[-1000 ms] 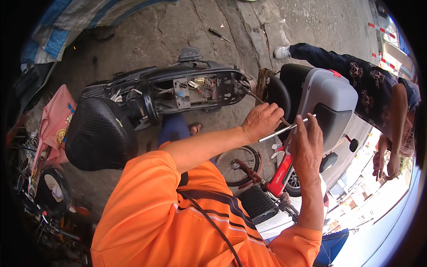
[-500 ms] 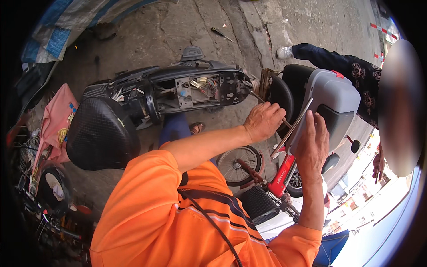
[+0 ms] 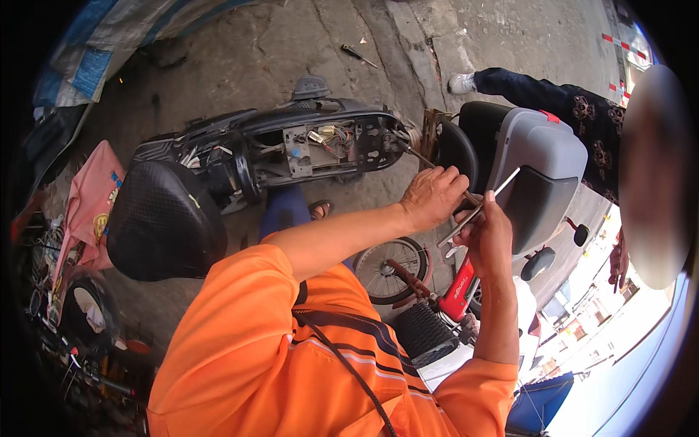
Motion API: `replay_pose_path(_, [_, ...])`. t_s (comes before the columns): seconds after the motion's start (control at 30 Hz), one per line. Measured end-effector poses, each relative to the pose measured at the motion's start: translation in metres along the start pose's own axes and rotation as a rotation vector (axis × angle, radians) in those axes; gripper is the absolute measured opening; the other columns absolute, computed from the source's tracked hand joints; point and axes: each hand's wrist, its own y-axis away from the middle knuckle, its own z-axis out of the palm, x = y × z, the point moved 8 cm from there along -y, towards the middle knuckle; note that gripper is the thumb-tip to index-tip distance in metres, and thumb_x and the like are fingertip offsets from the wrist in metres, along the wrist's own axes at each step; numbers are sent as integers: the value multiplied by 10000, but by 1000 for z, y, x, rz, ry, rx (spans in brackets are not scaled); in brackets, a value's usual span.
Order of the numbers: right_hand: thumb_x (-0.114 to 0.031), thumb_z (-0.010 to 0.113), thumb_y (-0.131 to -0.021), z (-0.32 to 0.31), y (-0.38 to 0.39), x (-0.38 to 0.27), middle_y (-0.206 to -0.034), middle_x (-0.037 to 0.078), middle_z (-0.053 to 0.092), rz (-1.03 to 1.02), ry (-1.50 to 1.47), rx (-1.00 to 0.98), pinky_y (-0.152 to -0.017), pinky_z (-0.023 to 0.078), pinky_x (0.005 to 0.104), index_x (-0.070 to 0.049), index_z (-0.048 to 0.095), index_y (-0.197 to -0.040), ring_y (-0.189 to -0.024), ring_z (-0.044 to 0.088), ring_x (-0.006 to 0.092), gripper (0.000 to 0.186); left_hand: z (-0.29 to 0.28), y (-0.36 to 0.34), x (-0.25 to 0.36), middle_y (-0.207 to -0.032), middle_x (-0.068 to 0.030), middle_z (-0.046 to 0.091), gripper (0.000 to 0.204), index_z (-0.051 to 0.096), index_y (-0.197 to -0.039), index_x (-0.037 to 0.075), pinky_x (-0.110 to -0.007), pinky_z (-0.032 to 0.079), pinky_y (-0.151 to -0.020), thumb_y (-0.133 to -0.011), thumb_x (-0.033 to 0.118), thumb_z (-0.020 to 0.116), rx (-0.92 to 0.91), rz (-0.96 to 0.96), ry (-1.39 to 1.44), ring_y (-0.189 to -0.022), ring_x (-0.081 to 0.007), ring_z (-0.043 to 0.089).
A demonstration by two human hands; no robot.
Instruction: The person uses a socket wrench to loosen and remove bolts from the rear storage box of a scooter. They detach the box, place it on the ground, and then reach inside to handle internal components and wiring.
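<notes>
My left hand is closed around the shaft of a metal T-handle wrench. The shaft's far end reaches the end of a stripped black scooter frame, where its exact seat is too small to tell. On the wrench's long crossbar, my right hand has its fingers curled and the thumb pressed along the bar. Connectors and wiring lie exposed in the scooter's open middle. The scooter's black seat is at the left.
Beyond my hands stands a grey top box on another vehicle, with a person in dark patterned clothes behind it. A bicycle wheel is below my left forearm. On the ground lies a screwdriver. A pink cloth hangs at left.
My right hand has gone from extended fingers against the crossbar to curled fingers holding it, slightly lower and to the left. The crossbar has turned to a flatter slant. My left hand stays put.
</notes>
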Motion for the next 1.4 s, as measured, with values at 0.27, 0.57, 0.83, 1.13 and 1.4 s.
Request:
replay_pose_path(0.27, [-131, 727, -740, 35, 53, -59, -1240, 151, 552, -1306, 1797, -4, -852, 485, 411, -42, 601, -1154, -1055, 577, 319, 442, -2, 4, 5, -859, -105, 534, 210, 519, -923, 66, -434, 477, -682, -769, 96, 659, 15, 1, -2, -801, -308, 569])
replay_pose_path(0.57, [-277, 514, -1001, 4, -5, -9, -770, 103, 608, -147, 276, 67, -491, 445, 314, -48, 560, -1210, -578, 575, 158, 314, -3, -1, -2, -862, -110, 533, 190, 520, -919, 65, -438, 483, -656, -779, 107, 641, 32, -21, 9, -775, -314, 571])
replay_pose_path(0.83, [-63, 713, -700, 47, 51, -65, -1192, 147, 548, -1373, 1780, -34, -866, 468, 410, -39, 567, -1215, -990, 586, 311, 535, 0, 7, 2, -854, -109, 538, 163, 528, -890, 66, -434, 474, -684, -787, 129, 638, 34, -5, -12, -798, -312, 566])
replay_pose_path(1.13, [-404, 432, -1026, 21, -7, 17, -632, 42, 545, -101, 124, -61, -406, 403, 230, 26, 514, -1273, -450, 458, 85, 503, -1, 8, -10, -836, -97, 542, 196, 515, -904, 76, -429, 474, -666, -763, 124, 642, 34, -52, -51, -773, -311, 546])
replay_pose_path(1.4, [-26, 609, -768, 53, 63, -68, -1166, 158, 581, -1329, 1724, 245, -1028, 384, 465, -28, 484, -1341, -1183, 499, 343, 586, -5, 4, -20, -840, -103, 547, 166, 515, -892, 71, -435, 477, -675, -793, 123, 637, 11, -62, -123, -783, -317, 564])
